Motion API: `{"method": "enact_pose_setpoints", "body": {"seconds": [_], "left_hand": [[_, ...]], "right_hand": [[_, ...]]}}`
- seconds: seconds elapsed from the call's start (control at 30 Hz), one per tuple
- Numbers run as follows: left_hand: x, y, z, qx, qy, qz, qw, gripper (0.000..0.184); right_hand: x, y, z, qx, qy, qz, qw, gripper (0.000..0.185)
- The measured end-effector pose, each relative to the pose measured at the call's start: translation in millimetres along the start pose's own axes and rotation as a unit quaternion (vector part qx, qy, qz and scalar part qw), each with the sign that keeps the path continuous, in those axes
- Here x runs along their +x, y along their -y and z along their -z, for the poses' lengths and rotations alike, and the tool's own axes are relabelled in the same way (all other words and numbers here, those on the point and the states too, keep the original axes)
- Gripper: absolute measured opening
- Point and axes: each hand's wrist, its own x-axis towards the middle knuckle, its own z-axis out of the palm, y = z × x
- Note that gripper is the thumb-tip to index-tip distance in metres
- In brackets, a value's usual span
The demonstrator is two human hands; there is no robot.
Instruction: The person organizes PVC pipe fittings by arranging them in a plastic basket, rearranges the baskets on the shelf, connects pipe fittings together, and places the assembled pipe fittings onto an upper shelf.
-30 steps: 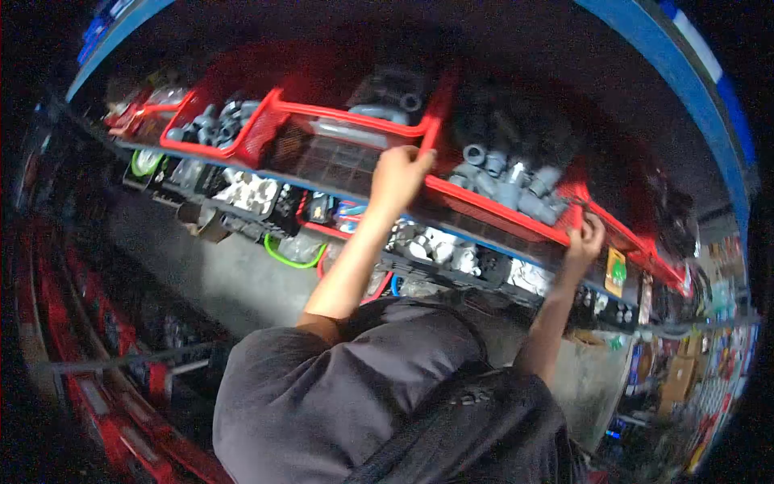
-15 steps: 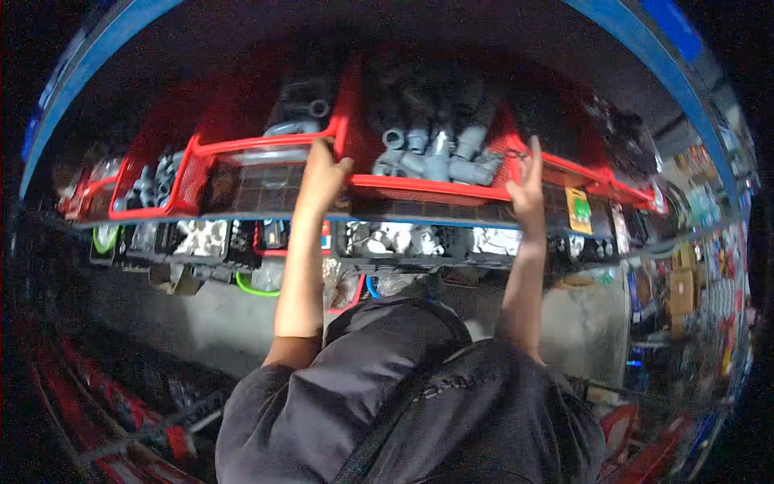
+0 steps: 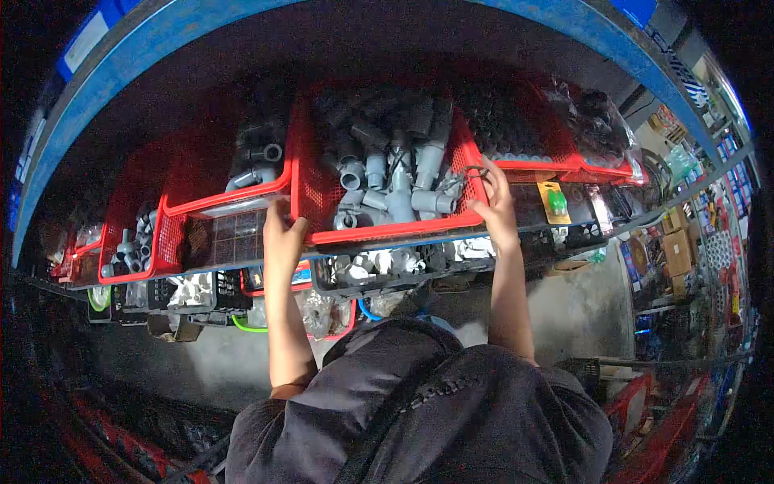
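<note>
A red plastic basket (image 3: pixel 387 233) stands on the shelf in front of me, filled with grey plastic pipe fittings (image 3: pixel 401 202). My left hand (image 3: pixel 284 238) is at its front left corner, thumb and fingers closed around the edge. On the other side, my right hand (image 3: pixel 498 211) grips the right wall near the front corner, with the thumb toward the front rim. Some of the fingertips are hard to make out against the basket. Dark thin strands (image 3: pixel 477 172) show by the right fingers.
More red baskets (image 3: pixel 230 198) flank this one, holding grey fittings or dark parts. A yellow card with a green item (image 3: pixel 555 202) hangs at right. Below the blue shelf edge (image 3: pixel 242 266) sit black crates (image 3: pixel 322 284). A blue beam (image 3: pixel 387 6) arches overhead.
The view has shifted, so shelf and baskets appear lower and further left. My right hand, whose fingers were raised and apart, has closed on the basket's right side. My left hand stays at its left corner.
</note>
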Motion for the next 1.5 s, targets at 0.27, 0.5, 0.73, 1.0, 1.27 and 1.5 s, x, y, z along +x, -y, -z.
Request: {"method": "enact_pose_setpoints", "body": {"seconds": [0.27,0.5,0.73,1.0,1.27,1.5], "left_hand": [[19.6,-4.5,-0.8,-0.161,0.118,0.106,0.974,0.040],[24.3,6.7,2.9,-0.095,0.146,0.063,0.983,0.046],[8.2,-8.8,2.7,-0.061,0.121,0.072,0.988,0.050],[-30.1,-12.4,6.6,-0.112,0.105,0.040,0.987,0.047],[-49.9,-17.1,16.4,-0.088,0.128,0.070,0.985,0.044],[-77.1,-75.4,29.1,0.054,-0.030,-0.080,0.995,0.037]], "right_hand": [[34.4,-25.6,1.1,0.050,-0.147,-0.015,0.988,0.024],[43.9,-24.9,2.8,0.120,-0.145,-0.013,0.982,0.028],[22.7,-4.7,-4.1,0.146,-0.072,0.003,0.987,0.072],[-9.3,10.6,-4.0,0.272,-0.047,-0.025,0.961,0.082],[-13.4,18.1,5.8,0.171,-0.069,-0.073,0.980,0.065],[-23.7,17.0,50.4,-0.068,-0.128,0.032,0.989,0.026]]}}
